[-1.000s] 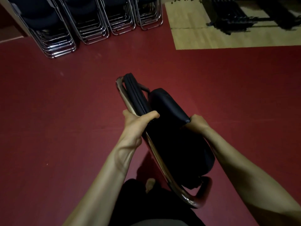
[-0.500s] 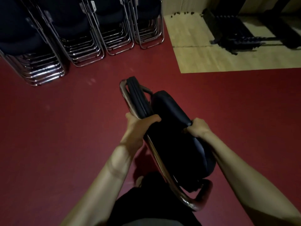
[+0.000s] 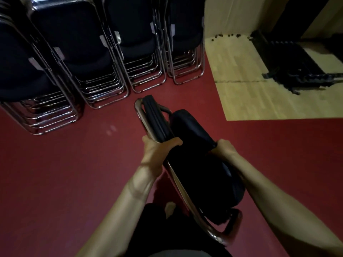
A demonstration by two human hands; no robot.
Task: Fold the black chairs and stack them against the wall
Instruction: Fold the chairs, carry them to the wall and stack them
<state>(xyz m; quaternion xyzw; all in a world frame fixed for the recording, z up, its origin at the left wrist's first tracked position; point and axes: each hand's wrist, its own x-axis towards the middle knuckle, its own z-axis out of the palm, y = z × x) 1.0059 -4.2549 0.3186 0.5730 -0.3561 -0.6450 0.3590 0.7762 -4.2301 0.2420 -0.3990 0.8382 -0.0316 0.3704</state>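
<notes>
At six o'clock we held the chair (image 3: 193,130), left hand (image 3: 157,151) gripping its frame, right hand (image 3: 225,148) its seat. Stacks (image 3: 89,58) stood at eleven o'clock.

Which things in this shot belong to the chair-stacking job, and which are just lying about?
Job:
- folded chair, gripped by the left hand and the right hand
- stacked chairs ahead

Lying about:
- dark equipment on the wooden floor, too dim to identify
- small dark bits along its far edge

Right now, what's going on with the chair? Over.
Left hand and right hand gripping folded chair. Stacked chairs just ahead. Only red floor between.
</notes>
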